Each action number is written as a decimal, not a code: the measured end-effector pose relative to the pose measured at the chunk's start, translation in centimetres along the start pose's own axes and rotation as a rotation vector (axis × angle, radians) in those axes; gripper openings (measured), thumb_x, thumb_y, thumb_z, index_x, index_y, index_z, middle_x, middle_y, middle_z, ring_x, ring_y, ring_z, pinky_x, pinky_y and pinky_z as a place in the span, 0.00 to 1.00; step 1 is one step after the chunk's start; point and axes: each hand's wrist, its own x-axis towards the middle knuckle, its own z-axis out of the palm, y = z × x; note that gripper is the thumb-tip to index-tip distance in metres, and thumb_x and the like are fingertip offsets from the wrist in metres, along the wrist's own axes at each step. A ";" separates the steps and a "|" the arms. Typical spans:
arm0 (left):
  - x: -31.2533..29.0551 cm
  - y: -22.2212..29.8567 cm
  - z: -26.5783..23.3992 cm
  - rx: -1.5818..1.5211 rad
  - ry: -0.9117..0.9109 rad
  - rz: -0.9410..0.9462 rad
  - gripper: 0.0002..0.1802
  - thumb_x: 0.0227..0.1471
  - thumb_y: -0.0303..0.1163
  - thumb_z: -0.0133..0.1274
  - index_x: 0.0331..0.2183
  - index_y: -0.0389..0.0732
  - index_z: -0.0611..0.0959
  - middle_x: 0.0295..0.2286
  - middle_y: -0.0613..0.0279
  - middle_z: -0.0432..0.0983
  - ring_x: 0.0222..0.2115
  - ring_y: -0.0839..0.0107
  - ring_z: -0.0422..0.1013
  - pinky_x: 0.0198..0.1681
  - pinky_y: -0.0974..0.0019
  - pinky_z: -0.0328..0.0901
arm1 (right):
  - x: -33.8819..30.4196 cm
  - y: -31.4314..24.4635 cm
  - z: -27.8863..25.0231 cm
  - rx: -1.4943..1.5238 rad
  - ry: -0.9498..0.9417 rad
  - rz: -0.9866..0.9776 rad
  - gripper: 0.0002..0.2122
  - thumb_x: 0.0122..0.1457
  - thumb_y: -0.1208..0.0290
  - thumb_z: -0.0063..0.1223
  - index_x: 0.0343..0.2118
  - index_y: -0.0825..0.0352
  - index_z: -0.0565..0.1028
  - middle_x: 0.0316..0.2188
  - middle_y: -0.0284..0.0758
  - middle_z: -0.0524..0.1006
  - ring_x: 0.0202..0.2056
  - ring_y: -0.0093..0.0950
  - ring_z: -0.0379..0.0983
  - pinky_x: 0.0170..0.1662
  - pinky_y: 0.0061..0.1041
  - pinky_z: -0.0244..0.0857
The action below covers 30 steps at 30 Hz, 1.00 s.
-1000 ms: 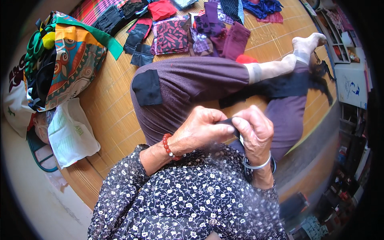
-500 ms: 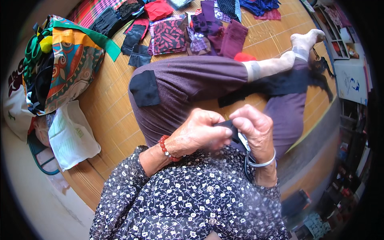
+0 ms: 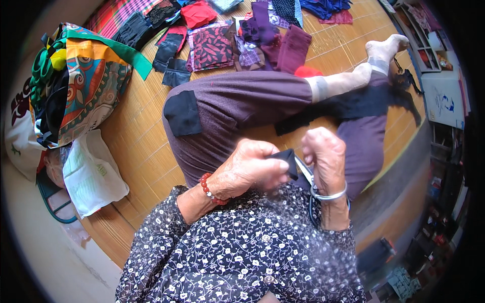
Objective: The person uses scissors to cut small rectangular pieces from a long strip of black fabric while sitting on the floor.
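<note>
A small piece of black cloth sits pinched in the person's left grip, held up above the lap, its matte, plain fabric folded over so that one corner peaks upward and a dark flap hangs down past the thumb, which covers part of it. Just to the right of it I can make out a slim silvery tool, bright and narrow, slanting from beside the cloth's edge down toward the wrist below the curled right grip, its exact kind hard to tell.
</note>
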 end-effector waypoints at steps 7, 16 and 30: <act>0.2 -0.2 -0.3 -0.155 0.039 0.035 0.08 0.50 0.28 0.54 0.31 0.32 0.77 0.24 0.57 0.77 0.22 0.76 0.72 0.26 0.76 0.67 | -1.6 -1.3 -0.2 -0.263 -0.337 -0.241 0.15 0.47 0.80 0.56 0.40 0.70 0.71 0.31 0.32 0.74 0.33 0.19 0.71 0.38 0.19 0.65; -0.3 -0.3 -0.3 -0.055 -0.020 0.107 0.16 0.48 0.27 0.55 0.40 0.32 0.74 0.29 0.58 0.76 0.28 0.76 0.72 0.33 0.75 0.68 | -1.7 -0.7 0.7 -0.164 -0.100 -0.133 0.05 0.54 0.78 0.50 0.30 0.71 0.76 0.22 0.29 0.75 0.25 0.15 0.70 0.29 0.14 0.64; -0.6 -1.0 -0.4 -0.133 0.094 0.242 0.10 0.54 0.31 0.47 0.33 0.34 0.77 0.24 0.68 0.73 0.24 0.81 0.68 0.28 0.76 0.65 | -1.2 -0.6 0.8 -0.153 -0.130 -0.040 0.09 0.54 0.70 0.52 0.22 0.70 0.73 0.16 0.26 0.71 0.19 0.12 0.65 0.22 0.12 0.60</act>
